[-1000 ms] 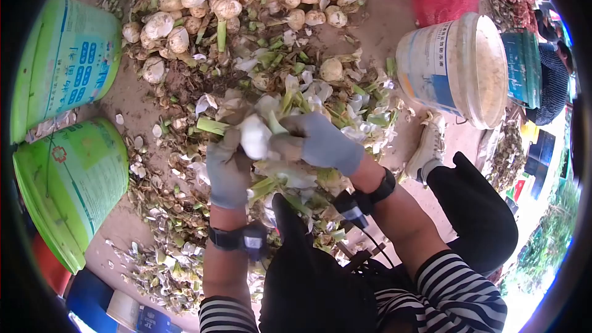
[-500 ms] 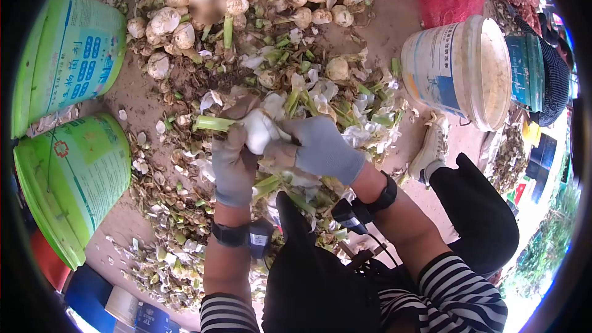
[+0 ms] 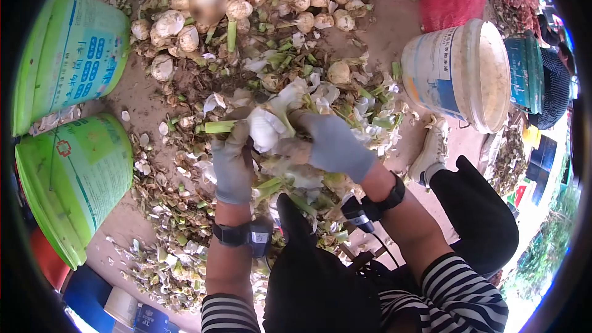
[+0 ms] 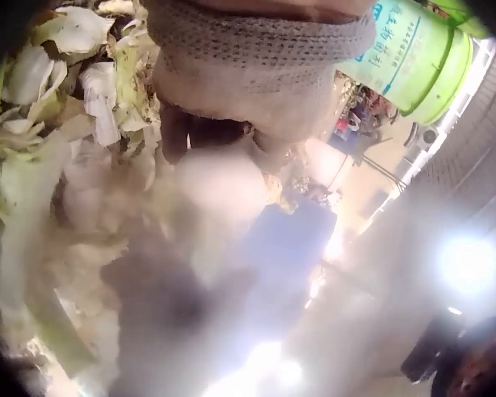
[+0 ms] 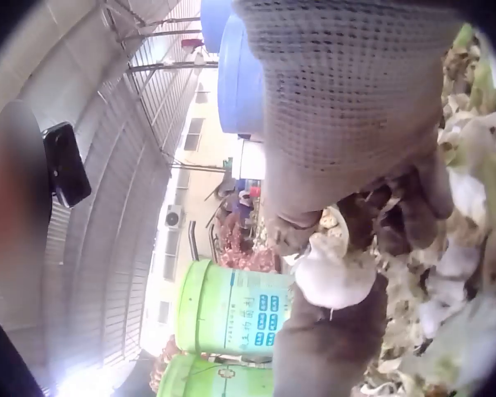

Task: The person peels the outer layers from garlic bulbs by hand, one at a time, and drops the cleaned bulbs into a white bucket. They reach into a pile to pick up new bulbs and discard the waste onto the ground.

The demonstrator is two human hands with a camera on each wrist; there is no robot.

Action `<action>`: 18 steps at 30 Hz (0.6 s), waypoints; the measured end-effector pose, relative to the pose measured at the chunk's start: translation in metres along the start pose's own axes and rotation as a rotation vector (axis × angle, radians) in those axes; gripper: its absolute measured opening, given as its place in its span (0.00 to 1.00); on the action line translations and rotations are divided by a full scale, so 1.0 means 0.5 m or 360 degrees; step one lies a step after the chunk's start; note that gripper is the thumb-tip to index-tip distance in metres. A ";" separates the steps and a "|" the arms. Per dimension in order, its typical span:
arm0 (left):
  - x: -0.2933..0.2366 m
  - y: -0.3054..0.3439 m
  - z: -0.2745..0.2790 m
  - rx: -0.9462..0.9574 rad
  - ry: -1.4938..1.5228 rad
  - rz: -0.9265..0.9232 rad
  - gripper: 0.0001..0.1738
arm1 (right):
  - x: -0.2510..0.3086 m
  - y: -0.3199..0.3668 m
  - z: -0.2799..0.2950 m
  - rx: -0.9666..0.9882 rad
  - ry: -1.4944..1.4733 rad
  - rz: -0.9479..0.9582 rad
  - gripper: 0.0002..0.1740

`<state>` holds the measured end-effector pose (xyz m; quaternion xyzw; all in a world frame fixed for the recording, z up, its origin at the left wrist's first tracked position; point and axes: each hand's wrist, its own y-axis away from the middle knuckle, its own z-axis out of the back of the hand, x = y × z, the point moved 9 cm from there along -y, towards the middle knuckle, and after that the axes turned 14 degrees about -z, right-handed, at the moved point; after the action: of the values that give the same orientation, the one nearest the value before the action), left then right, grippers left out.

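In the head view, my gloved left hand (image 3: 233, 163) grips a white garlic bulb (image 3: 265, 131). The bulb's cut green stem (image 3: 219, 127) points to the left, past the thumb. My gloved right hand (image 3: 339, 145) is at the bulb's right side, fingers curled, pinching loose garlic skin (image 3: 288, 95) that stands away from the bulb. In the right wrist view, the smooth bulb (image 5: 337, 277) lies between both hands, with a strip of skin at the right fingers. The left wrist view is hazy, and the fingertips there are blurred.
Unpeeled garlic bulbs (image 3: 209, 3) are heaped at the far side. Peelings and stem pieces (image 3: 179, 209) litter the ground around my hands. Two green buckets (image 3: 80, 179) stand at left, a white bucket (image 3: 456, 74) at right. Red mesh (image 3: 453, 0) lies behind it.
My right hand has drawn a little to the right, away from the bulb, and the loose skin now stands out wider. The left hand keeps its hold on the bulb.
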<state>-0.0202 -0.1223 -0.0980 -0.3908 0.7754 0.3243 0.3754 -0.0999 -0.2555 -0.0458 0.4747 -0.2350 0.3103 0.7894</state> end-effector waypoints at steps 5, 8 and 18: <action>-0.020 0.010 -0.009 0.0185 -0.0020 -0.0007 0.20 | -0.008 -0.003 -0.050 0.0251 0.0191 0.0123 0.26; -0.005 0.039 -0.019 0.0094 0.0418 0.0099 0.18 | -0.004 0.028 -0.055 0.0552 -0.1027 0.0059 0.27; -0.012 0.023 0.007 0.0107 0.0252 -0.0045 0.20 | -0.052 -0.017 -0.001 0.0370 -0.1052 -0.0073 0.26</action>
<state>-0.0264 -0.1116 -0.0921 -0.4133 0.8075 0.2608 0.3302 -0.1117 -0.2649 -0.0684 0.6414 -0.4302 0.1466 0.6182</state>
